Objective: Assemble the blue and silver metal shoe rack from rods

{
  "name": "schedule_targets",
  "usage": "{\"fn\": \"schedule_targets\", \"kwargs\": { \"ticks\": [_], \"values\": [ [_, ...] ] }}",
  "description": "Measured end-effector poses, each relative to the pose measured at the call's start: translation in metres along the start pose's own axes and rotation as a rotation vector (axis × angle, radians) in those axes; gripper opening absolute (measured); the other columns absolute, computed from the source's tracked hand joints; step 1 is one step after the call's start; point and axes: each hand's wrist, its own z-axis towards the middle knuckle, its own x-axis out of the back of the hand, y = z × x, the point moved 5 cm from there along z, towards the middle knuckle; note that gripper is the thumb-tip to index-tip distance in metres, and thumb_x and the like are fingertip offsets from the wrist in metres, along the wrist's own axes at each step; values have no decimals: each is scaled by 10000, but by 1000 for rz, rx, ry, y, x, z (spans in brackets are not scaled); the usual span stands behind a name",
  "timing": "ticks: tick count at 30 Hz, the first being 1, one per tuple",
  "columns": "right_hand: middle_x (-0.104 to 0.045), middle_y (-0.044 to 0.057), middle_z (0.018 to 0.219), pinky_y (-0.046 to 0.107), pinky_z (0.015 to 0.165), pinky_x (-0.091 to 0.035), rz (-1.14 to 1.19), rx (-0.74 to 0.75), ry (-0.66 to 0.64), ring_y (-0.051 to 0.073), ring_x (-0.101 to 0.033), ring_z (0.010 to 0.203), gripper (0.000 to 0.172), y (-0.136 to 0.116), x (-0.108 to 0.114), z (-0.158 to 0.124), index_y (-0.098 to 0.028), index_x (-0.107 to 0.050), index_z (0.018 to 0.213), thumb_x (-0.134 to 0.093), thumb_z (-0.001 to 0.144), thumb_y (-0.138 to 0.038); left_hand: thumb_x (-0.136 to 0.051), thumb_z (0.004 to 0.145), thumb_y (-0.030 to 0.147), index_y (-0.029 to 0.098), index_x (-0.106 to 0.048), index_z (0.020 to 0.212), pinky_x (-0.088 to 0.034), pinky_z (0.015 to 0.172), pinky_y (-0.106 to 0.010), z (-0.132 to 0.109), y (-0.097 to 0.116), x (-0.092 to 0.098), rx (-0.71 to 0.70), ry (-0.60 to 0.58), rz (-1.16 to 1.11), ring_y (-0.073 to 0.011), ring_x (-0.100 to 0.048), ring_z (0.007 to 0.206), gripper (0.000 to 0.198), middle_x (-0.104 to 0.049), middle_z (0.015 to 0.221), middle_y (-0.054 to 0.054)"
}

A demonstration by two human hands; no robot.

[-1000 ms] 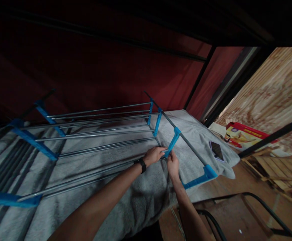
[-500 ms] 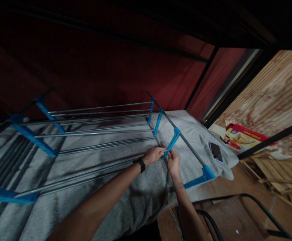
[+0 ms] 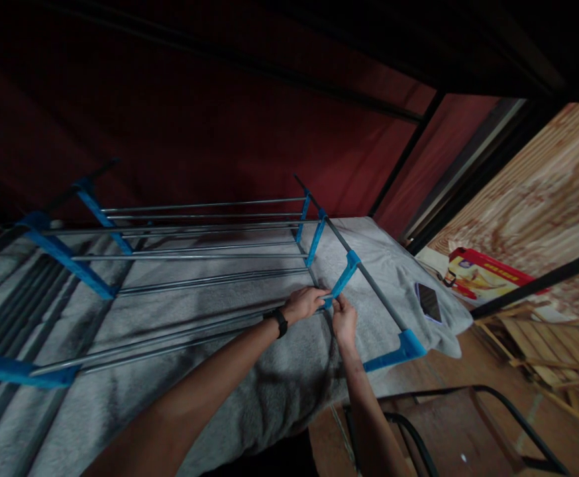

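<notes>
A rack of metal rods point(image 3: 205, 255) with blue plastic side brackets lies on its side on a grey blanket point(image 3: 250, 384). My left hand point(image 3: 305, 303), with a black watch on its wrist, is closed around the end of a rod where it meets a blue bracket point(image 3: 342, 281). My right hand point(image 3: 344, 320) pinches the lower end of that same bracket from the near side. The two hands almost touch.
A phone point(image 3: 428, 302) lies on the blanket's right corner. Beyond it is a red and yellow box point(image 3: 478, 275) and wooden slats point(image 3: 542, 334). A dark metal chair frame point(image 3: 468, 424) stands at the lower right. Red fabric walls and black poles enclose the bed.
The view has shifted slightly; both hands stay at the same bracket joint with hardly any movement.
</notes>
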Motion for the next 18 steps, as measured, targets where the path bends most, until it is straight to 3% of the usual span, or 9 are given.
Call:
{"fn": "schedule_targets", "kwargs": {
  "ticks": [9, 18],
  "values": [
    [-761, 130, 1046, 363, 883, -491, -37, 32, -27, 262, -684, 950, 382, -7, -2, -5, -163, -723, 1122, -451, 911, -326, -493, 982, 314, 259, -617, 1391, -469, 1075, -352, -2, 0, 1, 60, 20, 102, -241, -622, 1242, 431, -684, 1337, -69],
    [-755, 133, 988, 332, 798, -481, -119, 43, 23, 250, -677, 859, 390, -16, -5, -12, -154, -706, 1109, -415, 863, -234, -496, 993, 312, 244, -622, 1379, -456, 1089, -356, 3, -11, -11, 68, 42, 97, -241, -608, 1255, 412, -678, 1339, -76]
  ]
}}
